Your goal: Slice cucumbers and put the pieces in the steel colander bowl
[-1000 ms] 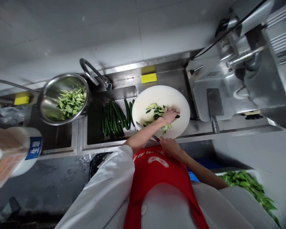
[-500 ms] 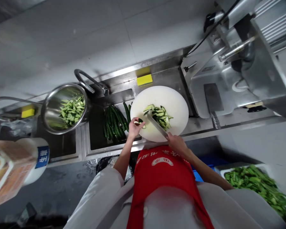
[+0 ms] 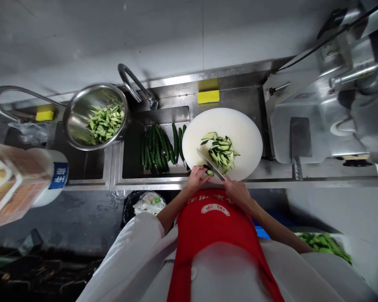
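On the round white cutting board lies a loose pile of cut cucumber pieces, pale with dark green skin. Near the board's front edge my left hand is closed, its fingertips holding a short cucumber piece. The handle of a kitchen knife is wrapped in my right hand. Its blade slants up and left, between the held piece and the pile, close beside my left fingers. Whether the edge touches the piece, I cannot tell. Several whole cucumbers lie in the sink left of the board.
A steel bowl of cut cucumber stands farther left, beside a faucet. Behind the board is a yellow sponge. A cleaver lies at right. Plastic baskets jut in at left; leafy greens sit low right.
My left hand has brought the cucumber piece right and towards the board's front edge, beside the knife. The knife has shifted off the pile towards that piece. The camera view has turned slightly.
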`<state>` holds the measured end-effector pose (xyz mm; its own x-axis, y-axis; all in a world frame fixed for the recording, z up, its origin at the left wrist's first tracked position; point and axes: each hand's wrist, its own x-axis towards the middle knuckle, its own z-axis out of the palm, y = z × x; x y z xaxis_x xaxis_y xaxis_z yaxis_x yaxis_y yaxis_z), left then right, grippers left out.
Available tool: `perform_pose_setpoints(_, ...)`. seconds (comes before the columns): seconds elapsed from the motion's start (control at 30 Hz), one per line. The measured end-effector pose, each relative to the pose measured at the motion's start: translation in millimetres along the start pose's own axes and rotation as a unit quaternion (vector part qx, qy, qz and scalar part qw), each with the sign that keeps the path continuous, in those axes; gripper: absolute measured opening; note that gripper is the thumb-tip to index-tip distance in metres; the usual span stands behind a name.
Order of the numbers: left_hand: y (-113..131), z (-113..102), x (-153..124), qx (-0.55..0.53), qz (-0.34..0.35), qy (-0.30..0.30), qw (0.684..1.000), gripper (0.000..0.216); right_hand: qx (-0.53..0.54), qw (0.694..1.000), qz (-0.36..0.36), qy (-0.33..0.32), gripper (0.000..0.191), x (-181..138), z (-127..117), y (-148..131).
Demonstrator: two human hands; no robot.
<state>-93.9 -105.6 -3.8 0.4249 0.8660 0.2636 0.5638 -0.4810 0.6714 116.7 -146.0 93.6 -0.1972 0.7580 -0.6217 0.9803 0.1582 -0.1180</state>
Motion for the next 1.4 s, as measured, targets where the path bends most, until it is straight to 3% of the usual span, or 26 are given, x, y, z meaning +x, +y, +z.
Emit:
perform_pose_setpoints(0.07,-0.2,2.6,1.5,-0.003,0.016,-0.003,1.000,0.019,-0.001,1.000,-0.002,-0.017,0.034,-3.5,-3.4,-0.4)
perform_pose_setpoints(0.27,1.1,16.8,3.7,0.032,0.015,-0.024,0.999,0.023,0.019,0.999,0.011,-0.038,0.025,-25.6,-13.4,-9.1)
perform_pose_setpoints(0.4,2.0,20.4,-0.7,0.024,0.009,-0.005,1.000,0.023,0.011,0.998,0.020,-0.062,0.026,-21.7,-16.2,-16.0)
perform_pose_setpoints(0.57,2.6,22.8,-4.2,0.014,-0.001,0.023,1.000,0.022,0.011,0.999,0.002,-0.045,0.039,-12.7,-15.2,-17.1)
perform_pose_setpoints(1.4,-0.1,28.9,-13.8,-0.052,-0.022,0.059,0.997,0.026,-0.020,0.999,-0.029,-0.034,0.033,-5.6,-11.3,-18.3)
